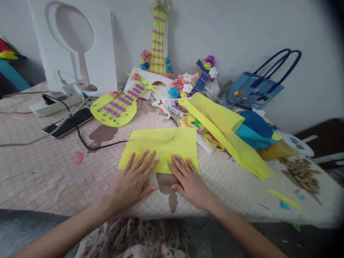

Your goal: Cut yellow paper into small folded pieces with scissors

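Observation:
A yellow sheet of paper (163, 139) lies on the table in front of me, with a crease running across its lower part. My left hand (135, 177) rests flat on the sheet's near left side, fingers stretched out and slightly spread. On the near right side my right hand (189, 182) lies flat too, its fingertips on the paper. Neither hand grips anything. Behind the sheet are a white glue gun (163, 107) and a yellow paper guitar (115, 109) with purple strips. Yellow-handled scissors (213, 142) lie to the right, partly under larger yellow paper (223, 122).
A black cable (88, 147) runs up to the sheet's left side. Left stand a phone (68, 123) and a power strip (56, 104). At the back are a white cut-out board (99, 46) and a blue bag (255, 89). Peanuts (302, 173) lie far right.

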`<state>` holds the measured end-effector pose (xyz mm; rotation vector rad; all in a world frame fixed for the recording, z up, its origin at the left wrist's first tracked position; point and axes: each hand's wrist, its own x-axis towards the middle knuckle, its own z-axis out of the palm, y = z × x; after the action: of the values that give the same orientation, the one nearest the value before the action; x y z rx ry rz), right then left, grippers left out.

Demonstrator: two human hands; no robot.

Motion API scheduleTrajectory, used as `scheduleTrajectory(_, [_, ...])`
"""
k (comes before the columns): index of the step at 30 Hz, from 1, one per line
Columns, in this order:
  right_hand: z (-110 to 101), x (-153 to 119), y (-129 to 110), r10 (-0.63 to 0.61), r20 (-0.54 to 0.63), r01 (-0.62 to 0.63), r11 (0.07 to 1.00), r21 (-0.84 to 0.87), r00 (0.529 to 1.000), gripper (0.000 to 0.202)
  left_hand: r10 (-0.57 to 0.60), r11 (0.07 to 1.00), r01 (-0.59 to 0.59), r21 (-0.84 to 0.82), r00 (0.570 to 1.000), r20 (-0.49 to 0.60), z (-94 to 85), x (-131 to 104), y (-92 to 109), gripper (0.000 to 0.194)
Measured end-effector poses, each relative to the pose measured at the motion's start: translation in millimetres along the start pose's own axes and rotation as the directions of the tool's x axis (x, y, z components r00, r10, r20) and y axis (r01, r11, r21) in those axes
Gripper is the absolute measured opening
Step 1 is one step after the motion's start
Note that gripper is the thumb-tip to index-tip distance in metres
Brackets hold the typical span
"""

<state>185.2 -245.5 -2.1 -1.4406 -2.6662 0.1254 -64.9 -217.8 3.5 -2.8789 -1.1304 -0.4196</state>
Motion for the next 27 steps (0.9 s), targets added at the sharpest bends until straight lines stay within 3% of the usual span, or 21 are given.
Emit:
scheduleTrajectory(2, [-1, -3, 2, 0.005, 0.008, -0.005, 1.0, -0.008, 1.0, 0.064, 0.026, 0.999, -0.027, 0.022, 1.0, 0.013, 0.8, -4, -13, 0.066])
scheduleTrajectory(6, [-2, -16, 16, 0.1, -0.007, -0.1, 0.994, -0.037, 0.995, 0.062, -0.043, 0.996, 0.042, 0.074, 0.999, 0.013, 3.4, -26, -33, 0.073])
scheduleTrajectory(11, [-15, -33, 71, 0.248, -0.169, -0.251, 0.968, 0.003, 0.954, 0.049, -0.103, 0.993, 0.105, 0.061, 0.994, -0.035, 7.1, -43, -45, 0.075])
scheduleTrajectory(15, [-37, -21, 129, 0.361, -0.365, -0.356, 0.931, 0.083, 0.858, 0.037, -0.212, 0.975, 0.202, -0.088, 0.969, -0.13, 4.1, -35, -54, 0.062])
scheduleTrajectory(18, [-47, -3, 163, 0.382, -0.281, -0.377, 0.923, 0.075, 0.88, 0.03, -0.294, 0.951, 0.257, -0.175, 0.924, -0.244, -6.9, -20, -66, 0.051])
scheduleTrajectory(22, [-51, 12, 191, 0.452, -0.218, -0.469, 0.882, -0.034, 0.865, 0.028, -0.369, 0.926, 0.342, -0.162, 0.91, -0.187, -27.0, -4, -77, 0.043])
scheduleTrajectory(27, [-62, 11, 213, 0.57, -0.317, -0.622, 0.779, -0.085, 0.758, 0.032, -0.415, 0.906, 0.392, -0.157, 0.897, -0.153, -38.0, 3, -81, 0.039])
